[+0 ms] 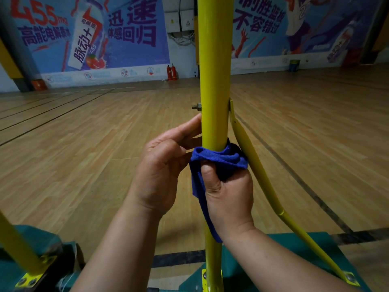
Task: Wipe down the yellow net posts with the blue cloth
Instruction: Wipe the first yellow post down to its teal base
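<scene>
— Biggest first?
— Wooden gym floor (pixel 84 144), dark court lines across it, blue advert wall (pixel 126 39) behind. Two red fire extinguishers (pixel 171 72) standing against that wall.

— And the job itself?
— Yellow post (pixel 214 81), upright, dead centre, bolted down into a green base (pixel 294 249). Yellow brace (pixel 252 161) branching off its right side and curving down to the same base, probably there to steady it. Part of a second yellow post (pixel 16 245) at lower left, blurred, on its own green base.

— Cloth?
— Blue cloth (pixel 219 160), wrapped round the centre post just below the brace joint, loose tail hanging down the near side. Looped like that, likely to rub the whole way round in one pass.

— Hands?
— Right hand (pixel 227 197) gripping the bunched cloth, thumb pressed over the fold, keeping the wrap tight on the post. Left hand (pixel 162 167) just beside the post, fingers loosely curled, index finger stretched to the post's left edge, seemingly pinching the cloth's other end; hard to confirm from here.

— Smallest bit?
— Bolt (pixel 196 106) sticking out of the post's left side, just above the left fingertip. Worth minding: a snag point for cloth sliding upward.
</scene>
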